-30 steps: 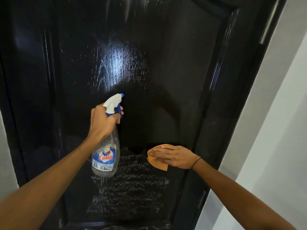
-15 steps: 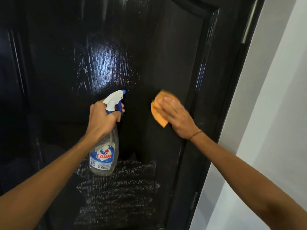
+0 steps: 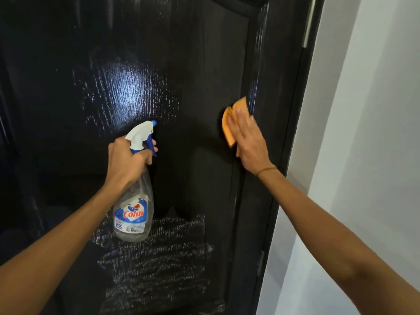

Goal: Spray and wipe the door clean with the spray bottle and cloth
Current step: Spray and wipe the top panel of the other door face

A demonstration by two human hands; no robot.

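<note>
Now | left grip (image 3: 127, 160) holds spray bottle (image 3: 134, 214) | right grip (image 3: 248, 138) flat, pressing cloth (image 3: 228, 123) by panel edge (image 3: 253, 87)

The glossy black wooden door (image 3: 193, 64) shows a fine vertical grain pattern, picked out in bluish-white where light glares off its wet sheen, and a paler, streaky grey patch lower down. The clear plastic spray bottle (image 3: 134, 210) has a white trigger head with a blue nozzle tip and blue trigger, and a blue-and-white label with red lettering. The folded orange cloth (image 3: 229, 123) is plain, with no pattern that can be made out. The smooth wall (image 3: 375, 110) beside the door is pale grey-white. A thin dark band (image 3: 266, 170), perhaps brown, circles one wrist.
</note>
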